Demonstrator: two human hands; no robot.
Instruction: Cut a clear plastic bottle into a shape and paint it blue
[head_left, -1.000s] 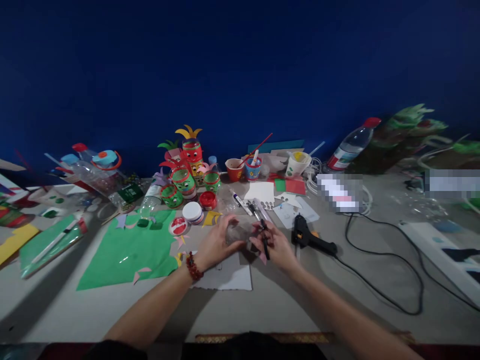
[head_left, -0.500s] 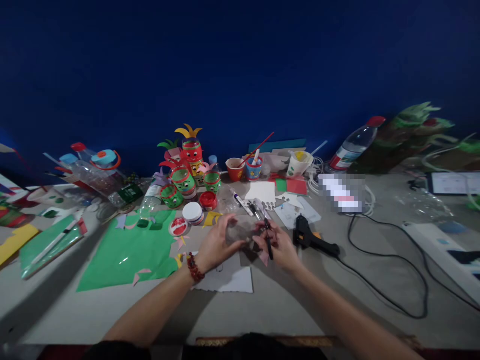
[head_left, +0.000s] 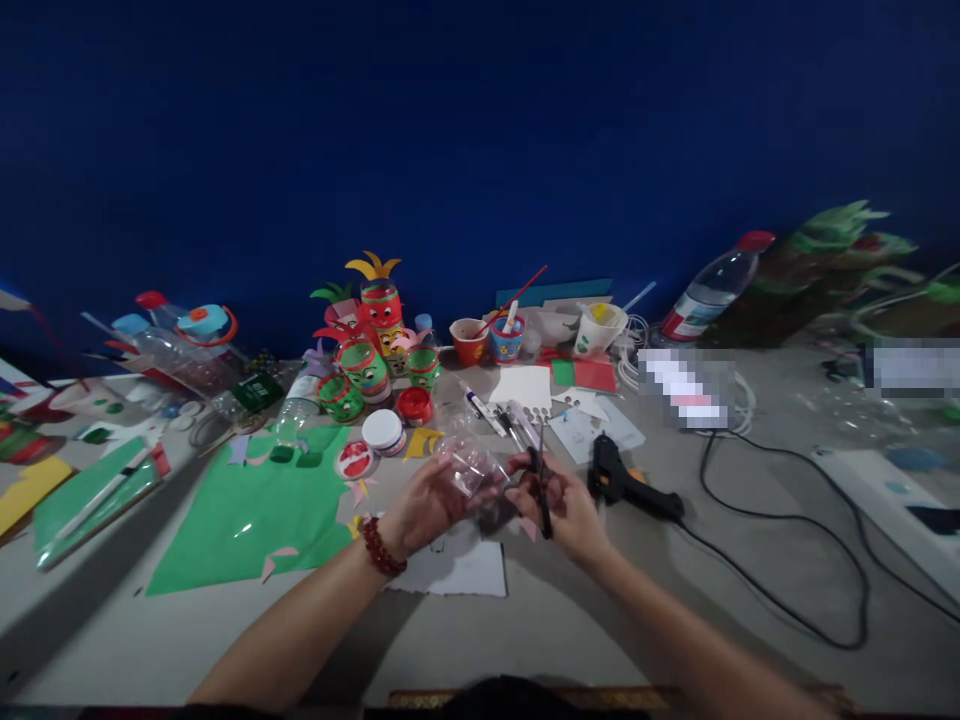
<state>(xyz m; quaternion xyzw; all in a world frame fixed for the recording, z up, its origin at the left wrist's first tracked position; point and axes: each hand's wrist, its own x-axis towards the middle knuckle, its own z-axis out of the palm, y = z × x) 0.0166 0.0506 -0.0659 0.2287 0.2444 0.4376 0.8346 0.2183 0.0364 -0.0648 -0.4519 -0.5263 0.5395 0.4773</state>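
Hands (head_left: 427,500) (head_left: 571,507) closed on plastic (head_left: 469,463), probably scissors (head_left: 541,487).

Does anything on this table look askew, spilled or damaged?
The water bottle at the back right leans steeply. Clear bottles at the back left lie on their sides. Paper scraps dot the green sheet. The plastic piece in the left hand and the scissors in the right hand look normal. No spill shows.

The grey table (head_left: 540,630) is carrying a green paper sheet (head_left: 247,510), a white sheet (head_left: 461,572), a glue gun (head_left: 626,480) (cord (head_left: 787,520) trailing right) and paint cups (head_left: 508,338).
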